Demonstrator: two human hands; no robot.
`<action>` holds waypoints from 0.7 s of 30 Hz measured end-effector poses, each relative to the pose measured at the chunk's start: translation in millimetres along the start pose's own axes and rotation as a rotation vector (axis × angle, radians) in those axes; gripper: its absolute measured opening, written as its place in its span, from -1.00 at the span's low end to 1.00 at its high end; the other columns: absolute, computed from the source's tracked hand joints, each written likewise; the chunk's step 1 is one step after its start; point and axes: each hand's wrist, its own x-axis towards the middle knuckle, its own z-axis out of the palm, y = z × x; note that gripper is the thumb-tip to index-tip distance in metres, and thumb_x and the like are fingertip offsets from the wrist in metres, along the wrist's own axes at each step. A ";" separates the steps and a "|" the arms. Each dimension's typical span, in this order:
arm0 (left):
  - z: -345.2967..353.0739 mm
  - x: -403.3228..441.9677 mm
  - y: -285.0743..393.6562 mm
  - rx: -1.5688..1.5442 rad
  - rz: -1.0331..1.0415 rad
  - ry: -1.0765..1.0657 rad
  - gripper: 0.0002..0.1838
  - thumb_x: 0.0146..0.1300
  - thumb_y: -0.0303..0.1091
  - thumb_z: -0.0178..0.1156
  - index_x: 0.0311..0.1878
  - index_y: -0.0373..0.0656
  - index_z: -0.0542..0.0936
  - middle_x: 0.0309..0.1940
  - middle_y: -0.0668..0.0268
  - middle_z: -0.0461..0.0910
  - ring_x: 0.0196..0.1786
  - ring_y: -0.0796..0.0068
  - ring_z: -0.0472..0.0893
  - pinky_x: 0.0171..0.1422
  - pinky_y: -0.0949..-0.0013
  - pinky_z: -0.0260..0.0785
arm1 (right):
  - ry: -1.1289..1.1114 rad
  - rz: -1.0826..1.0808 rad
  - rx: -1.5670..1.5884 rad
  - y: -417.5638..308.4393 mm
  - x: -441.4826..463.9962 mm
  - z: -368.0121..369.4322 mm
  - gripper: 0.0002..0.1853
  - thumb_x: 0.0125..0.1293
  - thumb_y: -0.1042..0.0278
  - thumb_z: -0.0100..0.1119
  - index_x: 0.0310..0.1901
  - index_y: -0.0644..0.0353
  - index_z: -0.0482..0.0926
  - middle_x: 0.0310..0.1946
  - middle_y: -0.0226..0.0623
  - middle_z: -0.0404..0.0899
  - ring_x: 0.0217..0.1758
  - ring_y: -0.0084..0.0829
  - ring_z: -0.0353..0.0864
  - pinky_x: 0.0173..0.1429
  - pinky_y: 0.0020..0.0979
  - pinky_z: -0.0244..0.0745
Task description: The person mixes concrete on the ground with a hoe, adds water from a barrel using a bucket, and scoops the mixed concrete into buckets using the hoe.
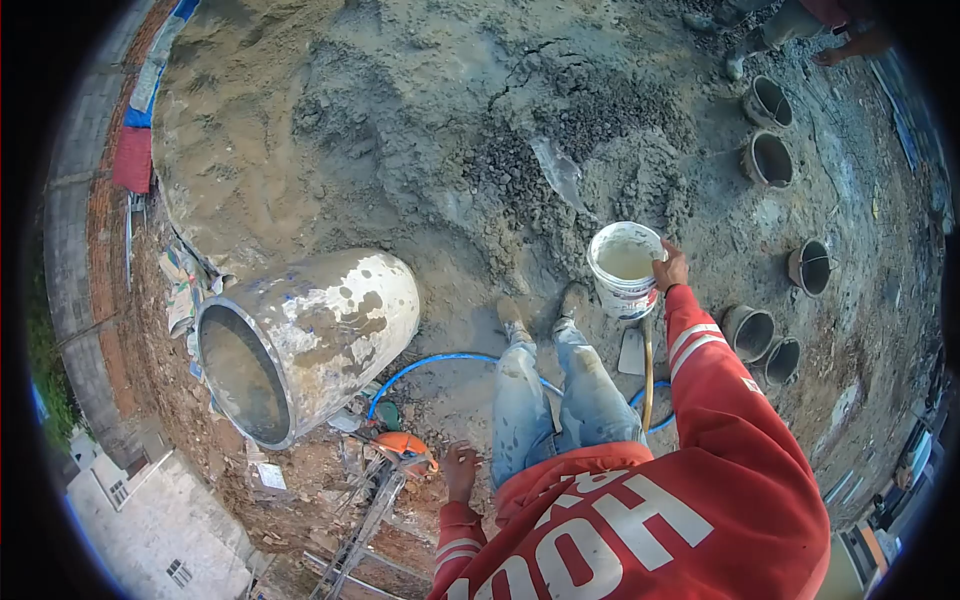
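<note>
My right hand point(671, 267) is closed on the rim of a white bucket point(622, 290), which holds cloudy water. Just beyond the bucket, a sheet of water point(558, 172) lies in the air or on the dark gravelly mix point(625, 120); I cannot tell which. Beside my left leg hangs my left hand point(461, 470), fingers loosely apart and nothing in it. A shovel stands close to my right leg, its blade point(632, 352) under the bucket and its wooden handle point(649, 385) running toward me.
A large mortar-stained drum point(345, 325) with murky water is at left. A blue hose point(430, 358) crosses by my feet. An orange object point(402, 443) lies near wooden poles point(365, 525). Several buckets point(768, 158) stand at right; another person's boot point(735, 66) shows at top right.
</note>
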 end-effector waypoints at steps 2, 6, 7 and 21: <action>-0.9 -3.4 -15.4 -0.037 -0.044 -0.022 -0.70 0.30 -0.42 0.17 0.09 -0.21 0.48 -0.22 0.13 0.60 -0.32 0.32 0.73 -0.34 0.38 0.54 | -0.079 0.157 -0.062 18.7 -5.2 8.3 -0.38 0.05 0.28 0.17 0.26 -0.03 0.55 0.09 0.08 0.61 0.18 0.05 0.59 0.31 -0.12 0.47; 0.2 12.2 -24.9 -0.057 -0.191 -0.053 -0.72 0.31 -0.45 0.15 0.08 -0.21 0.49 -0.23 0.15 0.61 -0.33 0.31 0.73 -0.33 0.37 0.55 | -0.269 0.302 -0.359 46.8 5.0 25.2 -0.46 0.16 0.15 0.21 0.20 0.06 0.49 0.18 0.04 0.56 0.25 0.01 0.56 0.33 -0.16 0.47; 1.6 23.3 -22.0 -0.044 -0.194 -0.083 -0.73 0.31 -0.46 0.14 0.07 -0.21 0.48 -0.24 0.16 0.61 -0.34 0.32 0.73 -0.33 0.37 0.55 | -0.260 0.303 -0.358 39.3 11.4 31.5 -0.46 0.16 0.15 0.21 0.20 0.06 0.49 0.18 0.04 0.56 0.25 0.01 0.56 0.33 -0.16 0.47; 147.8 136.4 182.8 -0.188 -0.088 -0.457 -0.68 0.41 -0.24 0.19 0.16 -0.06 0.45 -0.13 0.26 0.61 -0.09 0.37 0.67 -0.03 0.27 0.55 | -0.213 0.137 -0.313 -56.2 94.3 84.6 -0.46 0.14 0.22 0.15 0.20 0.18 0.52 0.06 0.14 0.61 0.21 0.06 0.58 0.30 -0.12 0.48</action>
